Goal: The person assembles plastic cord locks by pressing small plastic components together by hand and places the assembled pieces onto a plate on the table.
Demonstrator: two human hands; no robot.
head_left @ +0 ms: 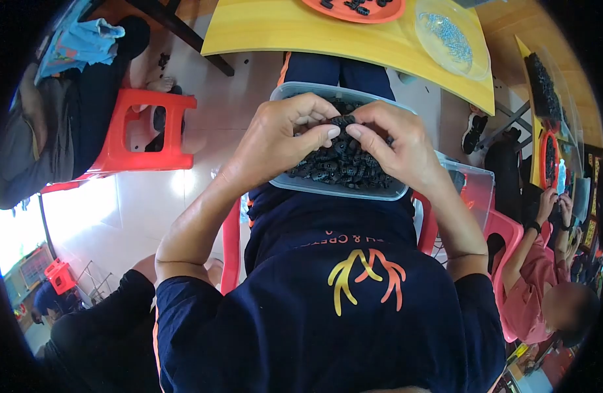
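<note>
Between my fingertips is a small black plastic part [343, 120], pinched from both sides above the tub. My left hand [300, 126] grips its left end with thumb and forefinger, the other fingers curled. On its other end, the thumb and forefinger of my right hand [387, 136] are closed. Below lies a clear plastic tub [341, 188] resting on my lap, heaped with many more small black parts [344, 164]. The exact shape of the held part is partly hidden by my fingers.
A yellow table [275, 33] stands ahead, bearing an orange-red plate [360, 14] of black parts and a clear bowl [446, 39] of small shiny pieces. A red stool [147, 131] with a seated person is at left. Another person [537, 275] works at right.
</note>
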